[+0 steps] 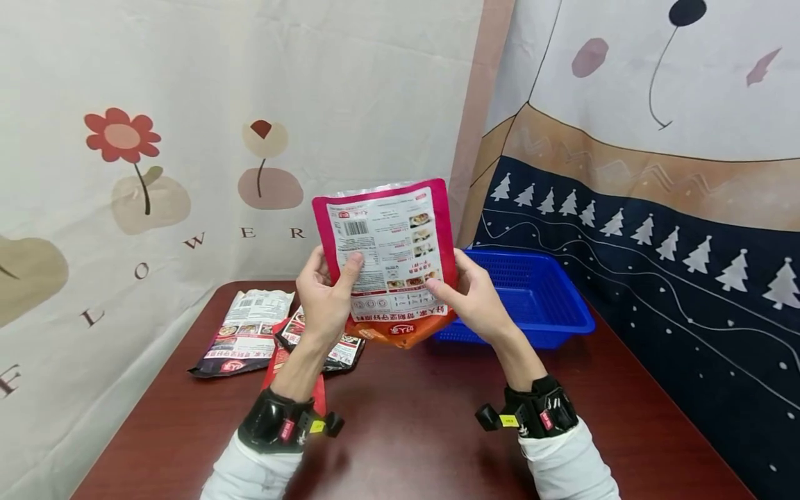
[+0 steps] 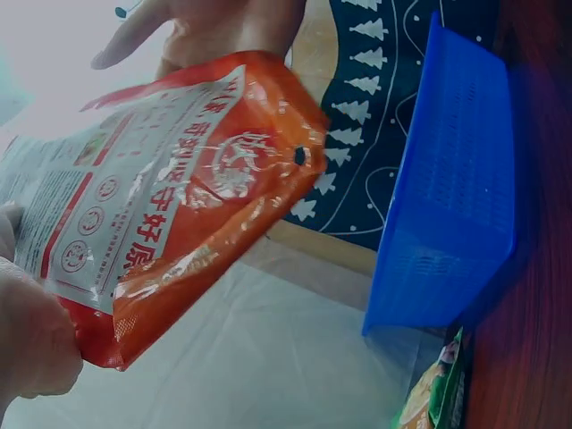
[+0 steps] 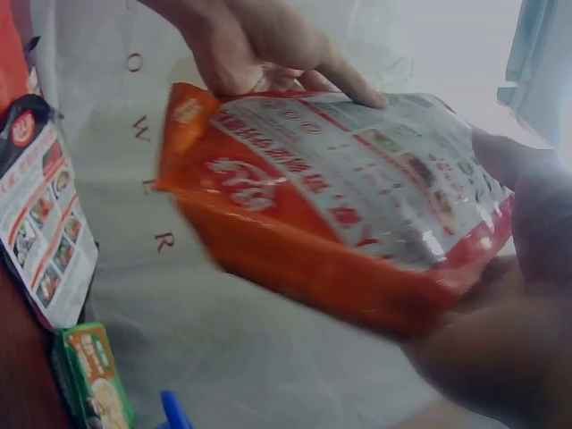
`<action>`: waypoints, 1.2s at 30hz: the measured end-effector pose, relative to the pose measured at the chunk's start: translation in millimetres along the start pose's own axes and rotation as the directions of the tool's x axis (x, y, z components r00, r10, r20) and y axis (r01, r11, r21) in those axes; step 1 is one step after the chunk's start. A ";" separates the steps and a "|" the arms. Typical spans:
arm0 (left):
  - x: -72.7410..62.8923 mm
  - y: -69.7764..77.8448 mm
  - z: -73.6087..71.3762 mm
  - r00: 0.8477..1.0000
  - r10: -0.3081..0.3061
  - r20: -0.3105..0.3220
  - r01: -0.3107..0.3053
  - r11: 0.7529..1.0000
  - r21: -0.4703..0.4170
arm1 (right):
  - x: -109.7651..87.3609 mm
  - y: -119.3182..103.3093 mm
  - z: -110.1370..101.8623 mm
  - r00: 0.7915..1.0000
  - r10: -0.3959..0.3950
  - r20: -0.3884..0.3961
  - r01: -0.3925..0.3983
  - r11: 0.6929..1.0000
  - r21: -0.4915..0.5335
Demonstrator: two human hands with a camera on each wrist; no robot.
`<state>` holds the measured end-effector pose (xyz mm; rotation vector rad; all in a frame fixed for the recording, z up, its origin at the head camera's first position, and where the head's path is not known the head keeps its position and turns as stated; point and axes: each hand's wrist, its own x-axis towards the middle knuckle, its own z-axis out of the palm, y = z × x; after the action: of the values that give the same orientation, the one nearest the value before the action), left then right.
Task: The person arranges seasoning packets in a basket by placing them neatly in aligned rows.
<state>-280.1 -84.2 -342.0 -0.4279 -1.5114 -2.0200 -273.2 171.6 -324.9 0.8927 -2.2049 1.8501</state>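
A pink and orange food pouch (image 1: 387, 257) hangs in the air above the table, its white printed panel facing me. My left hand (image 1: 326, 298) grips the pouch's left edge, thumb laid across the print. On the opposite edge my right hand (image 1: 475, 295) holds it the same way, thumb in front and fingers hidden behind. The orange end of the pouch (image 2: 259, 170) points down, and a small hole shows near one corner in the left wrist view. Seen from the right wrist, the pouch's orange end (image 3: 268, 241) is slightly creased.
Behind my right hand stands a blue plastic basket (image 1: 531, 292). On the left of the dark red table (image 1: 400, 430) lie a white and dark pouch (image 1: 246, 330) and a black-edged packet (image 1: 344, 353), with a red piece (image 1: 319, 394) under my left forearm. A green and yellow packet (image 3: 94, 375) stands near the basket.
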 end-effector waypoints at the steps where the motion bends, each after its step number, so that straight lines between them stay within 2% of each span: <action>1: 0.4 0.0 0.5 1.000 0.002 -0.017 -0.002 1.000 -0.020 | -0.3 1.1 1.1 1.000 0.001 0.018 -0.001 1.000 -0.006; 4: 1.1 0.7 1.8 0.998 -0.003 -0.057 -0.002 0.997 -0.079 | -0.7 3.8 4.8 0.999 -0.003 0.048 0.004 1.000 -0.021; 6: 1.3 1.1 2.3 0.997 -0.007 -0.075 -0.001 0.994 -0.106 | -0.2 6.1 7.4 0.999 -0.013 0.041 0.014 1.000 -0.028; 13: 0.3 2.5 2.8 0.996 -0.016 -0.086 0.004 0.990 -0.138 | -0.2 9.1 17.4 0.994 -0.035 -0.102 0.031 0.999 -0.041; 18: -0.1 2.1 1.5 0.997 -0.024 -0.076 0.013 0.990 -0.139 | 0.0 10.6 21.6 0.984 -0.053 -0.172 0.045 0.998 -0.049; 25: 0.2 2.8 0.7 0.999 -0.033 -0.028 0.029 0.991 -0.130 | -0.7 9.6 18.5 0.973 -0.086 -0.216 0.071 0.995 -0.074; 30: 2.5 5.0 -2.7 0.997 -0.061 0.038 0.065 0.992 -0.107 | -1.0 7.1 7.3 0.968 -0.124 -0.220 0.102 0.989 -0.109; 32: 5.0 6.3 -6.5 0.995 -0.070 0.064 0.076 0.992 -0.104 | -1.1 5.9 0.2 0.965 -0.144 -0.218 0.117 0.984 -0.133; 36: 13.0 10.3 -19.0 0.993 -0.050 0.110 0.059 0.995 -0.080 | -2.6 1.4 -18.1 0.967 -0.170 -0.191 0.129 0.970 -0.207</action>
<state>-282.3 -107.6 -332.6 -0.5427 -1.5213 -2.1389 -276.7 189.6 -323.0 0.7692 -2.0831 1.5537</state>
